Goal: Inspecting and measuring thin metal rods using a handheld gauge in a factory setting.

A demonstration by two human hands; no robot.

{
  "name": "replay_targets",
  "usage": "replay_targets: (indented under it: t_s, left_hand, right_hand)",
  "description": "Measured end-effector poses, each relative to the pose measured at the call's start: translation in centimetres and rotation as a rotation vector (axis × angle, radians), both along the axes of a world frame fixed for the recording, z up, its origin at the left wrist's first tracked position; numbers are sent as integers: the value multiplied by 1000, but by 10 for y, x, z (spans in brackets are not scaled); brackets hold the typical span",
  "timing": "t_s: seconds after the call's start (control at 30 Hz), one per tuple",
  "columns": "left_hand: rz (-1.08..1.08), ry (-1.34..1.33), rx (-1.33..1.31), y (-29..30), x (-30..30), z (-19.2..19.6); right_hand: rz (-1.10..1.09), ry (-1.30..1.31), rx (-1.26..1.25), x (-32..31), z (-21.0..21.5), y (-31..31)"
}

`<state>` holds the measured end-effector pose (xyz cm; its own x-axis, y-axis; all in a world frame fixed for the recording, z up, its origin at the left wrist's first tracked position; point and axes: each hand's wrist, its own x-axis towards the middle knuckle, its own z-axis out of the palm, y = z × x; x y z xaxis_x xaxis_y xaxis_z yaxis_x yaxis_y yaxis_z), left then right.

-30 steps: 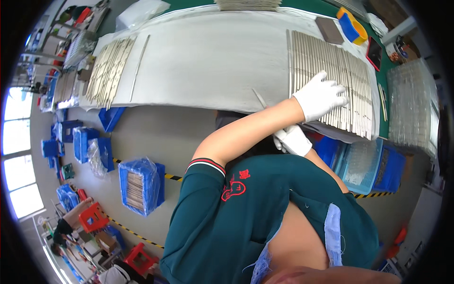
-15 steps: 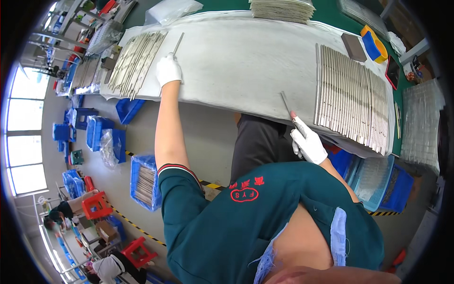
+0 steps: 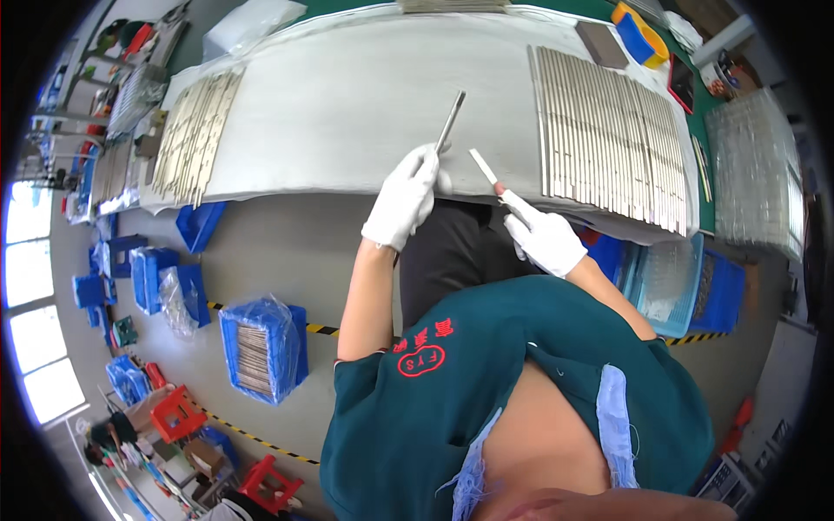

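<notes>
My left hand (image 3: 403, 198), in a white glove, grips a slim metal rod (image 3: 452, 120) over the front part of the covered table. The rod slants up and away to the right. My right hand (image 3: 549, 240), gloved with a bare fingertip showing, is closed on a thin flat strip-like tool (image 3: 480, 165), whose exact kind I cannot make out. Its tip points toward the rod and stays apart from it. To the right, many similar rods lie side by side in a neat row (image 3: 612, 139). A looser pile of rods (image 3: 196, 135) lies at the left.
A white cloth (image 3: 373, 82) covers the table. Along its back right are a brown block (image 3: 601, 45), a yellow-and-blue tape dispenser (image 3: 641, 36) and a phone (image 3: 681, 83). Clear plastic trays (image 3: 756, 174) stand at the far right. A blue crate (image 3: 300, 347) of rods sits on the floor.
My left hand has moved from beside the left pile to the middle, bringing a rod with it. My right hand still holds the flat tool, now turned more toward the left.
</notes>
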<state>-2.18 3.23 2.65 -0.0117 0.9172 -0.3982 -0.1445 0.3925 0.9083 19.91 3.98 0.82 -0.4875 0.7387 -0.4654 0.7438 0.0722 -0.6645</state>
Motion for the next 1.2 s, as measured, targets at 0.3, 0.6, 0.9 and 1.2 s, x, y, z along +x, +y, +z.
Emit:
replay_targets:
  t_s: [0.3,0.6,0.9,1.2]
  left_hand:
    - [-37,129,-227,-54,7,-33]
    - [-126,308,-160,-48,8,-42]
    - [-148,511,-66,-50,9,-40]
    - [-190,698,62,-51,7,-40]
  right_hand:
    - [-172,95,-151,24,4,-11]
    - [247,-136,495,27,-7,-13]
    - [300,-104,595,26,-19,-13]
    - [262,-53,569,23,-29,-14]
